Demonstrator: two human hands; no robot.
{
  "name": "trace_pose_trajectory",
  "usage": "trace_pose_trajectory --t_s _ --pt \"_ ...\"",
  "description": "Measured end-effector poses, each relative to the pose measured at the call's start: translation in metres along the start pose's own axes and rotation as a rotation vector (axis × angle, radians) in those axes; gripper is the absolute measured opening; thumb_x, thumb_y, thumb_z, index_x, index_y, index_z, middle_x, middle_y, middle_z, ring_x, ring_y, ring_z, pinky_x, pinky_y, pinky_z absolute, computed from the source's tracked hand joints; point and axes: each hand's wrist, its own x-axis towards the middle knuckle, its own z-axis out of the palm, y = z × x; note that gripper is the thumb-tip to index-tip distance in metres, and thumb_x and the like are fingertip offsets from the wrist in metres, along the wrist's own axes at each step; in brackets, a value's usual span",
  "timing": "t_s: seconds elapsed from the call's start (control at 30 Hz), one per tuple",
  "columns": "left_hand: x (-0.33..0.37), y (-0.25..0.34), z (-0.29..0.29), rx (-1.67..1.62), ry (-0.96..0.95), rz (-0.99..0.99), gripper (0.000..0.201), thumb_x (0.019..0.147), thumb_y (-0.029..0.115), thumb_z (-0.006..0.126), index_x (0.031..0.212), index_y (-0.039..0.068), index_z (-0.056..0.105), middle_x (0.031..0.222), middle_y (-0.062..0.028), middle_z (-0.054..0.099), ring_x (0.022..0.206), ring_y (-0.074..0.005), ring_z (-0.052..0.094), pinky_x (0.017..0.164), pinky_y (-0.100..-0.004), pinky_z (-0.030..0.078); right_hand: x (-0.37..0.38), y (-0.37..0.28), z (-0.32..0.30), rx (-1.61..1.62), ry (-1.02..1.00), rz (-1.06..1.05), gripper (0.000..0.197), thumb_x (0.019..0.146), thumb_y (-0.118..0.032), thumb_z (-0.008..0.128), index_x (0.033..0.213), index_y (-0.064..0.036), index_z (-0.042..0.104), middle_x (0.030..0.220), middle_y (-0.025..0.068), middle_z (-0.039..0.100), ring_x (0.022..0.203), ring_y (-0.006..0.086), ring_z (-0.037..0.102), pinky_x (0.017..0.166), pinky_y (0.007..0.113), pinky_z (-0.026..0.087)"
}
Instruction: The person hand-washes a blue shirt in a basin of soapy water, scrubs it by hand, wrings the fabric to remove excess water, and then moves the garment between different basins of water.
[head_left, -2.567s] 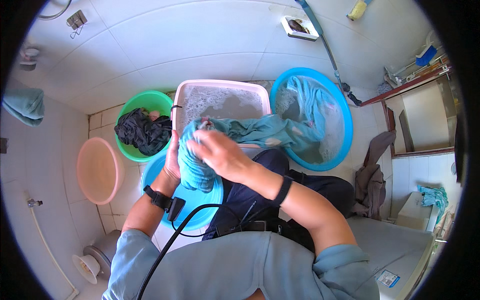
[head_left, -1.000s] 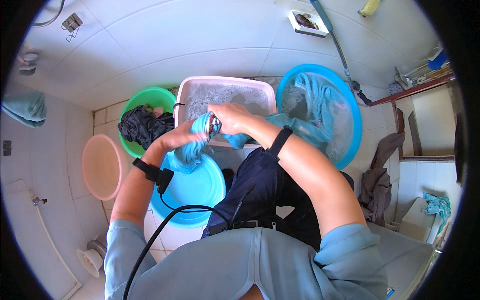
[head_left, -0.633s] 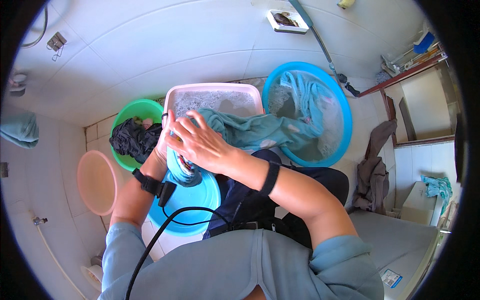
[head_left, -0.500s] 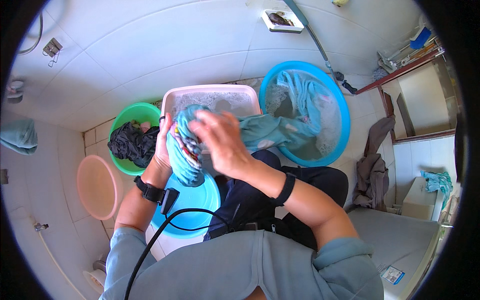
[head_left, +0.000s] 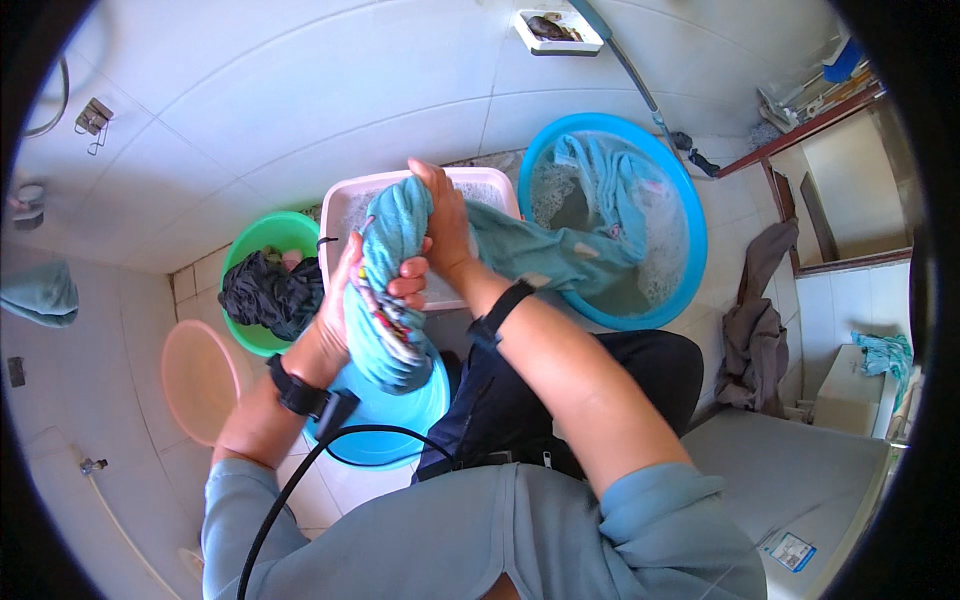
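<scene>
A long wet turquoise cloth [head_left: 395,215] with a patch of colourful pattern is bunched into a thick folded bundle in front of me. My left hand [head_left: 338,290] is wrapped round the bundle's left side, its fingers curling over the patterned part. My right hand [head_left: 452,225] grips the cloth from the right, thumb side up. From there the cloth stretches right into a big blue basin [head_left: 694,240] of sudsy water, where the rest of it lies soaking. Below my hands is a pink rectangular tub [head_left: 492,177] with foamy water.
A smaller blue basin [head_left: 395,440] stands by my legs, partly under the bundle. At left are a green basin [head_left: 243,240] with dark clothes and a peach basin [head_left: 200,385]. Brown clothing [head_left: 755,345] lies at right near a grey appliance top [head_left: 790,470]. A black cable hangs before me.
My right hand has moved up and closed on the cloth, having been a blurred hand over the bundle. The bundle has shifted slightly right and down.
</scene>
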Motion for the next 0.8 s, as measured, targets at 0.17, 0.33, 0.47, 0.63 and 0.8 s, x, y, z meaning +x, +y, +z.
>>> trace_pose_trajectory --t_s 0.17,0.33,0.47,0.63,0.8 --pt "-0.018 0.052 -0.017 1.147 0.471 -0.083 0.048 0.081 0.036 0.076 0.108 -0.001 0.06 0.088 -0.0071 0.061 0.074 -0.0152 0.056 0.068 -0.0288 0.047 0.037 -0.004 -0.031 -0.271 -0.543 -0.329 0.058 0.077 -0.005 0.064 0.132 -0.0155 0.051 0.104 0.0152 0.063 0.098 0.0358 0.062 0.078 0.045 0.052" --pt "-0.006 0.065 -0.043 2.408 0.635 0.019 0.053 0.075 0.03 0.077 0.111 -0.003 0.056 0.091 -0.0214 0.07 0.081 -0.0339 0.069 0.078 -0.0393 0.052 0.028 -0.017 -0.023 -0.453 -0.897 -0.227 0.038 0.076 -0.004 0.064 0.114 -0.0086 0.059 0.088 0.0168 0.068 0.084 0.0376 0.067 0.071 0.048 0.053" --pt "0.007 0.052 -0.043 2.602 0.825 -0.146 0.057 0.072 0.03 0.08 0.111 0.0 0.051 0.097 -0.0238 0.069 0.089 -0.0395 0.068 0.079 -0.0427 0.053 0.01 -0.018 -0.02 -0.498 -0.987 0.013 0.034 0.073 -0.012 0.07 0.106 -0.0063 0.061 0.089 0.0174 0.07 0.086 0.0385 0.068 0.075 0.05 0.054" --pt "0.02 0.048 -0.066 2.712 0.797 -0.053 0.065 0.068 0.032 0.083 0.112 0.004 0.045 0.093 -0.0212 0.07 0.087 -0.038 0.069 0.076 -0.0452 0.054 -0.005 -0.005 -0.022 -0.42 -1.05 0.276 0.038 0.069 -0.02 0.075 0.103 -0.0051 0.065 0.097 0.0196 0.07 0.095 0.0371 0.067 0.082 0.046 0.054" --pt "0.031 0.045 -0.072 2.675 0.822 0.11 0.062 0.068 0.033 0.082 0.111 0.006 0.046 0.09 -0.0221 0.069 0.086 -0.0393 0.068 0.076 -0.0465 0.054 0.003 -0.004 -0.029 -0.325 -1.078 0.511 0.053 0.065 -0.025 0.079 0.111 -0.0047 0.064 0.104 0.0201 0.069 0.101 0.0364 0.066 0.085 0.044 0.053"
